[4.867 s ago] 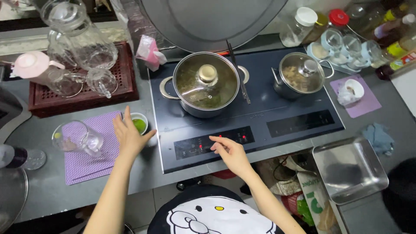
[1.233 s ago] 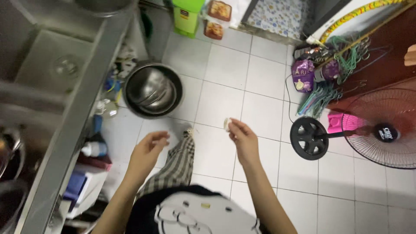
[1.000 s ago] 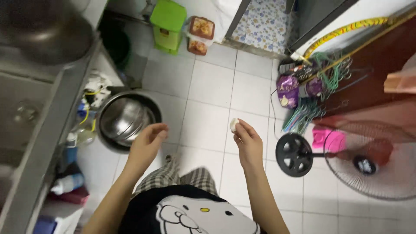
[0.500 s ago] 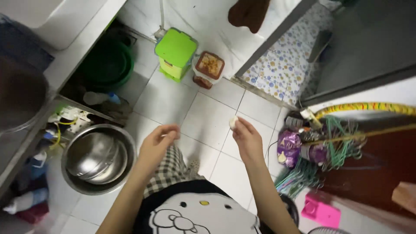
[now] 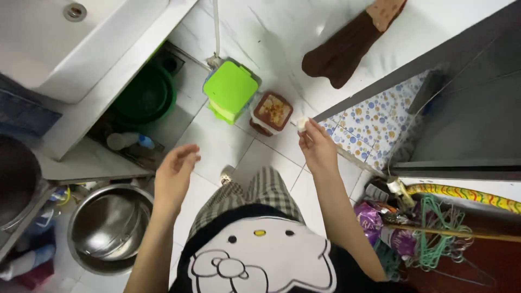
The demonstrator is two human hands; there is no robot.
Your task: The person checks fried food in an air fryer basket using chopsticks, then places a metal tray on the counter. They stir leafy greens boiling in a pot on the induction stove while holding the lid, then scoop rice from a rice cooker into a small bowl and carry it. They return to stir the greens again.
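My right hand (image 5: 317, 147) is raised in front of me and pinches a small white piece (image 5: 302, 122) between thumb and fingertips. It hovers above the tiled floor, close to a brown lidded tub (image 5: 271, 112) and a green lidded bin (image 5: 230, 89). My left hand (image 5: 175, 173) is held out with fingers loosely spread and holds nothing. It hangs over the floor, above and to the right of a large steel bowl (image 5: 106, 225).
A white sink counter (image 5: 81, 49) runs along the upper left, with a green basin (image 5: 145, 96) and a bottle (image 5: 127, 141) beneath it. A brown mop head (image 5: 347, 49) leans on the white wall. A dotted floor mat (image 5: 374, 125), green hangers (image 5: 439, 233) and bags lie right.
The view swung from the stove to the floor and on toward the wall. Both hands stayed raised, the right still pinching the white piece; the green bin and brown tub came closer.
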